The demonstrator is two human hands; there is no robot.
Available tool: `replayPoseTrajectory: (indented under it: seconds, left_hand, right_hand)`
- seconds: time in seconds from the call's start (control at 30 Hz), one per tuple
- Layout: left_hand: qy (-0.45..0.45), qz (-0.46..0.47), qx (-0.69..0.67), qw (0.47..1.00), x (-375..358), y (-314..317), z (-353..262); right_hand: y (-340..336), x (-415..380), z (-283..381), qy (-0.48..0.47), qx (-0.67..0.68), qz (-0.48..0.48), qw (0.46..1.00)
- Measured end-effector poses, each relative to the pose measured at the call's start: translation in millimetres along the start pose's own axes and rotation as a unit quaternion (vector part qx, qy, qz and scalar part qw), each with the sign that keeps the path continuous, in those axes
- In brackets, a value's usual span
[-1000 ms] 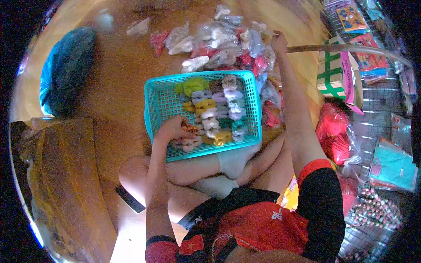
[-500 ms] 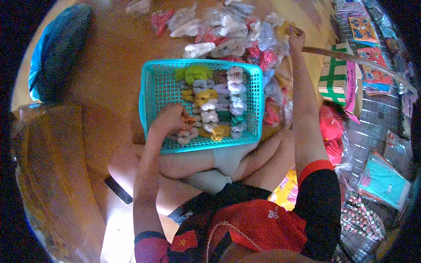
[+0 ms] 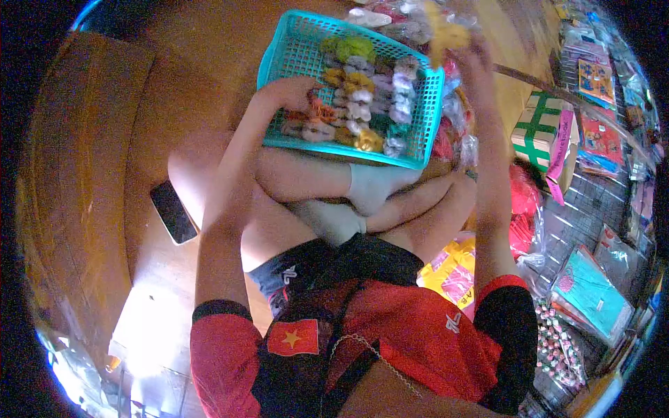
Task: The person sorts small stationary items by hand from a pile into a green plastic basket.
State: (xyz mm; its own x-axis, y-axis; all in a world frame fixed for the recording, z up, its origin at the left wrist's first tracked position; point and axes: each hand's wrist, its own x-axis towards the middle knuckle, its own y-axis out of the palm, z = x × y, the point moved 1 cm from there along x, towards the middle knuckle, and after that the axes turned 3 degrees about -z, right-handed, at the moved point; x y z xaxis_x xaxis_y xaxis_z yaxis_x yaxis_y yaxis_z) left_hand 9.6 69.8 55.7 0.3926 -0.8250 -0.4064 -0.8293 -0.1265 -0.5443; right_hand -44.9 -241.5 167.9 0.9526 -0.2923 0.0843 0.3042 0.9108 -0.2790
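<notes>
A turquoise plastic basket (image 3: 277,59) lies tilted in front of my crossed legs, with rows of fuzzy scrunchies (image 3: 359,97) in green, grey, white, mustard and teal. Inside its left part, my left hand (image 3: 296,92) has its fingers curled on an orange scrunchie (image 3: 322,110); grey-pink ones sit just below. My right hand (image 3: 475,66) is beyond the basket's right rim, smeared by motion. It grips a mustard-yellow soft bundle (image 3: 449,35), blurred too, and I cannot make out its exact kind.
Plastic-wrapped bundles (image 3: 411,29) heap behind and right of the basket. A carton with green tape (image 3: 536,129) stands at right, near wire racks with packaged goods (image 3: 592,279). A phone (image 3: 173,212) lies on the floor at left, and a yellow package (image 3: 453,272) beside my right leg.
My view has shifted, so the basket appears higher and further right, and more tilted. My right hand has drawn the yellow bundle off the heap. The left hand stays at the orange scrunchie.
</notes>
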Motion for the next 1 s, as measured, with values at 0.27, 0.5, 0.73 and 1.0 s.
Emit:
replayPoseTrajectory:
  seconds: [0.27, 0.5, 0.73, 1.0]
  left_hand:
    - [-0.027, -0.176, 0.223, 0.958, 14.8, 26.3, 25.9]
    - [-0.203, -0.213, 0.235, 0.926, 6.4, 36.5, 8.6]
    - [-0.245, -0.166, 0.175, 0.939, -9.2, 20.0, -17.8]
    - [-0.294, -0.251, 0.213, 0.898, -8.9, 23.2, -26.9]
  right_hand:
    - [138.8, -33.1, -21.6, -0.206, -0.244, 0.286, 0.903]
    - [159.2, -50.3, -68.6, -0.092, -0.239, 0.268, 0.929]
    - [196.6, -62.8, -66.4, -0.091, -0.253, 0.182, 0.946]
    - [180.1, -21.1, -68.0, -0.109, -0.300, 0.296, 0.900]
